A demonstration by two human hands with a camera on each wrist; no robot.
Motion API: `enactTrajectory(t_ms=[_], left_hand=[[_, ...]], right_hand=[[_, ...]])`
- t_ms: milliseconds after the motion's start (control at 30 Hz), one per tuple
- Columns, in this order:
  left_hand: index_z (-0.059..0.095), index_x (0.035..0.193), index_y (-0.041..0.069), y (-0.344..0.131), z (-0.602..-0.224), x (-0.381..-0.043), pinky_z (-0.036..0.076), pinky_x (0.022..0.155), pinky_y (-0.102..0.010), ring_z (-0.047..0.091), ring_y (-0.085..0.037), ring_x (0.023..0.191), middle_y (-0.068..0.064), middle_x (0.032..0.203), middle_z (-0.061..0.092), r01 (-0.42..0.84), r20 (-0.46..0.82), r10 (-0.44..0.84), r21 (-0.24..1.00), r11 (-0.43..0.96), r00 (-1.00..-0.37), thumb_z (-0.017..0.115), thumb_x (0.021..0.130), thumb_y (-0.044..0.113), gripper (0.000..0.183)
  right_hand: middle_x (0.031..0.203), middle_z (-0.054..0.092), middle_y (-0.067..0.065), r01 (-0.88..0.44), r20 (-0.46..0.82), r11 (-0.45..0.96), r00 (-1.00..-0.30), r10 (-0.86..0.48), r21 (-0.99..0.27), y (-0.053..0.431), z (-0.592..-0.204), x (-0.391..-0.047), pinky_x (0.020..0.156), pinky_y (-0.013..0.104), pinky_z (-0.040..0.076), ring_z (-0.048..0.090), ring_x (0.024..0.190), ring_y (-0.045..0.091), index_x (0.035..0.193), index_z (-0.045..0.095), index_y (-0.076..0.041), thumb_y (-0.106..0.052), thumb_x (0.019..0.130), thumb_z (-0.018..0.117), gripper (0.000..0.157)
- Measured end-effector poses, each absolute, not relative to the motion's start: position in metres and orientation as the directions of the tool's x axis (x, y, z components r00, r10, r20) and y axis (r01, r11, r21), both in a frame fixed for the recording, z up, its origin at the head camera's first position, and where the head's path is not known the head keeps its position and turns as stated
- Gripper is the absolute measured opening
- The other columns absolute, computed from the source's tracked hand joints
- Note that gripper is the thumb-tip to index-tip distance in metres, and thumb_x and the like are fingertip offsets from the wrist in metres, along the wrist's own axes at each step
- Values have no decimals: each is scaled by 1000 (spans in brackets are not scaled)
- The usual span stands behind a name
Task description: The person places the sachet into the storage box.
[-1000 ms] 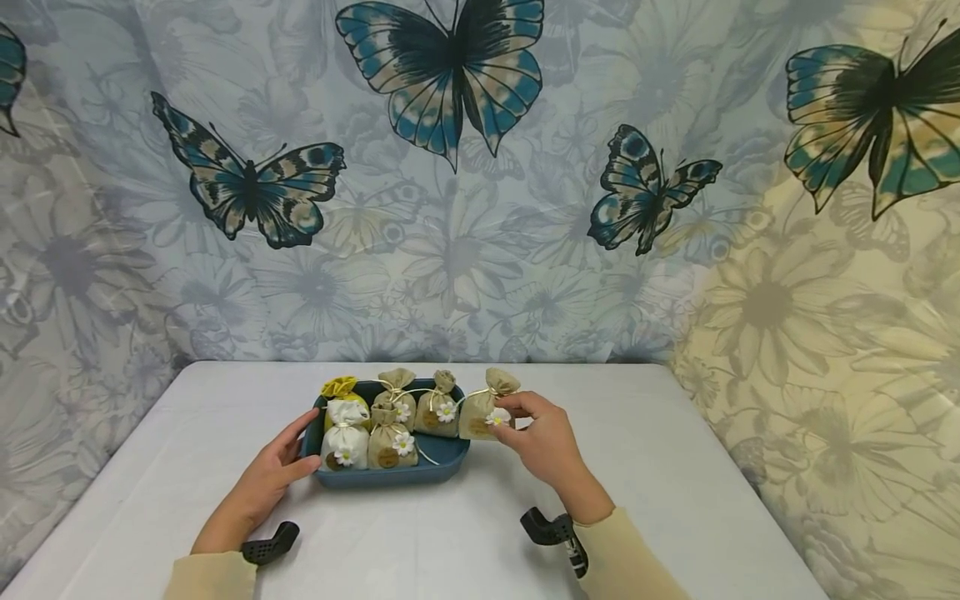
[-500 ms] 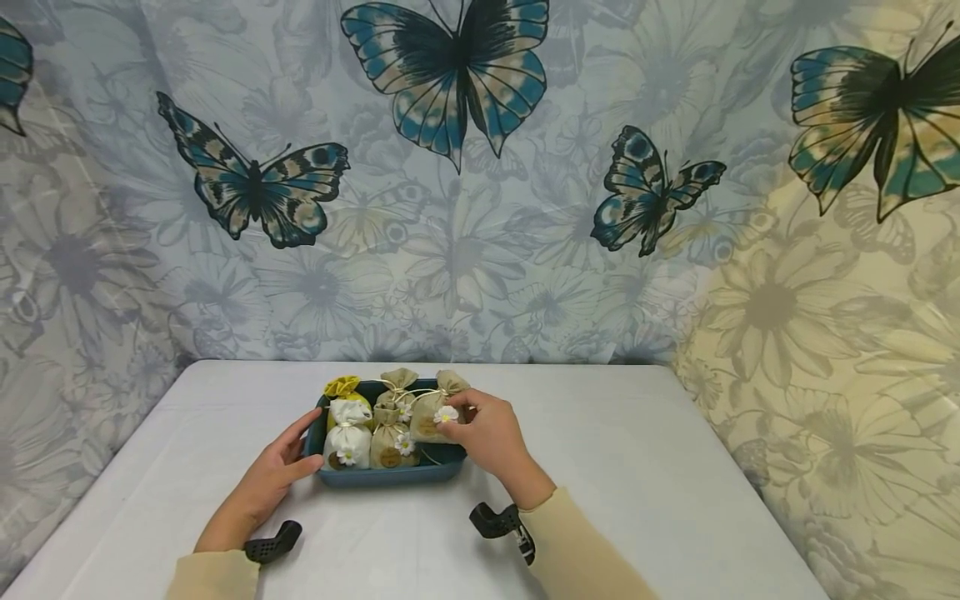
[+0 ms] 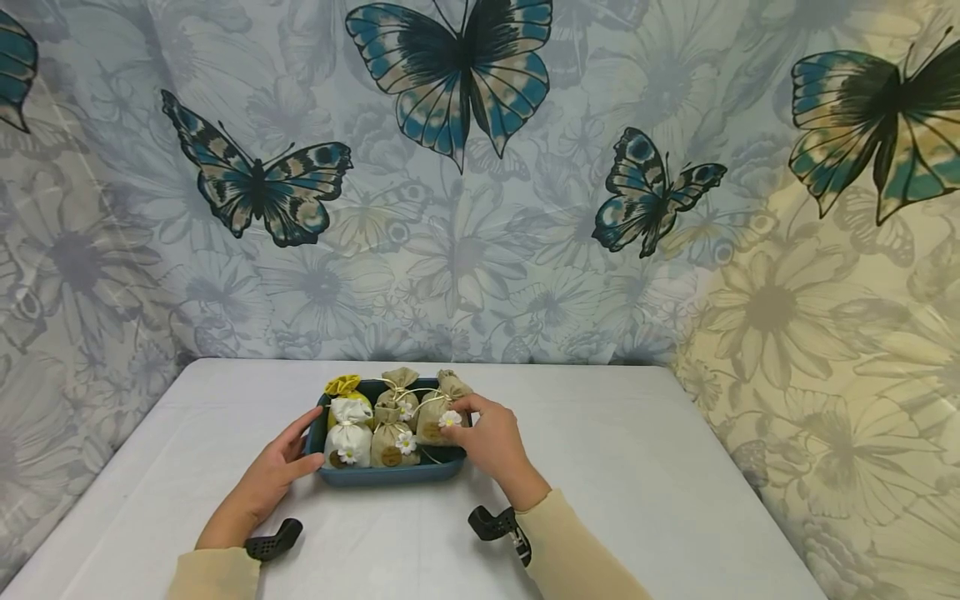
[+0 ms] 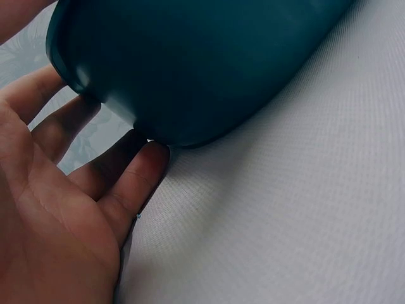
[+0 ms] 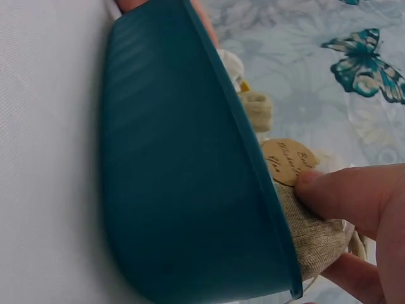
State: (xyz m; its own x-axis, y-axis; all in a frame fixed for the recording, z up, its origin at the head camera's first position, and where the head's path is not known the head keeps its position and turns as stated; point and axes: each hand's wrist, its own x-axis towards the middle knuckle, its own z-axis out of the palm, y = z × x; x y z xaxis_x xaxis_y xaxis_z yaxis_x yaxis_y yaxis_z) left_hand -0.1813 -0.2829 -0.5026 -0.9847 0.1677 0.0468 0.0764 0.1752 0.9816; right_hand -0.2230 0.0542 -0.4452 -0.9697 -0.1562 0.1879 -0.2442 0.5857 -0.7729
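In the head view, a blue-green plastic bin (image 3: 386,476) holds several small drawstring pouches. The right hand (image 3: 492,440) pinches a beige drawstring pouch (image 3: 432,425) between thumb and fingers. This pouch bears a white daisy and sits within the bin's right end. In the right wrist view, the thumb lies by its round wooden tag (image 5: 288,162), above the bin's rim. The left hand (image 3: 272,475) rests against the bin's left end, thumb near the front corner. In the left wrist view its nearly straight fingers (image 4: 117,206) touch the bin's end wall.
A white pouch (image 3: 349,437), a yellow pouch (image 3: 343,386) and two more beige pouches, one in front (image 3: 389,442), fill the bin's left and middle. The bin stands on a white-covered table (image 3: 615,467). A butterfly-print cloth (image 3: 465,275) hangs behind it.
The right hand has carried the beige pouch left from beyond the bin's right rim into its right end, lowering it slightly. The left hand has stayed at the bin's left end.
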Motion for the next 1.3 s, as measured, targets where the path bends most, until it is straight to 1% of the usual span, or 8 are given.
enactTrajectory(t_ms=[100,200,267,367,667,867,1067,1300], left_hand=[[21,160,11,-282,-502,-181,13,111,-63,6,-51,145,-21,163,2,78,49,166,982,172,-985,66,98,11,77],[21,160,11,-282,-502,-181,13,111,-64,7,-50,145,-21,163,2,79,51,166,982,171,-985,65,98,11,77],[20,160,10,-282,-502,-181,14,111,-64,7,-50,145,-21,163,2,80,52,168,983,168,-984,65,98,10,77],[20,160,10,-282,-502,-181,14,111,-64,7,-50,145,-22,163,2,80,51,170,983,164,-984,65,98,10,77],[21,160,11,-282,-502,-183,12,111,-66,5,-51,145,-21,163,1,68,42,167,986,150,-985,66,97,11,78],[20,160,12,-282,-503,-182,13,111,-64,7,-50,145,-21,164,2,65,39,167,987,149,-985,65,98,11,77],[21,160,13,-280,-502,-182,11,112,-65,5,-50,145,-20,164,1,57,33,167,988,142,-985,66,98,12,77],[18,161,12,-282,-503,-182,11,111,-65,3,-51,145,-21,164,-2,58,31,171,986,157,-985,66,98,13,79]], right_hand=[[98,65,-6,-235,174,571,-972,-161,-787,54,-448,-224,68,38,49,58,83,16,106,73,-23,-28,81,85,28],[106,67,-4,-236,160,565,-970,-181,-791,55,-449,-226,80,42,51,61,102,22,105,73,-24,-27,82,84,26],[113,66,-2,-237,146,572,-969,-200,-786,55,-449,-226,88,46,50,58,116,27,104,72,-23,-25,83,83,23],[121,63,3,-241,126,589,-965,-230,-771,57,-449,-225,95,51,47,53,125,32,102,71,-21,-21,85,81,20],[130,60,6,-238,112,601,-965,-238,-763,61,-453,-225,100,54,43,49,130,36,106,71,-21,-19,86,78,22],[132,59,2,-252,149,535,-962,-228,-806,69,-461,-221,102,55,41,47,132,33,112,71,-25,-18,88,76,26],[132,60,8,-208,174,377,-977,-122,-902,92,-471,-222,97,53,46,53,125,35,120,70,-12,-10,91,71,29],[132,58,13,-57,54,369,-998,-18,-928,130,-483,-230,87,49,52,57,119,35,129,65,-7,-12,92,68,37]])
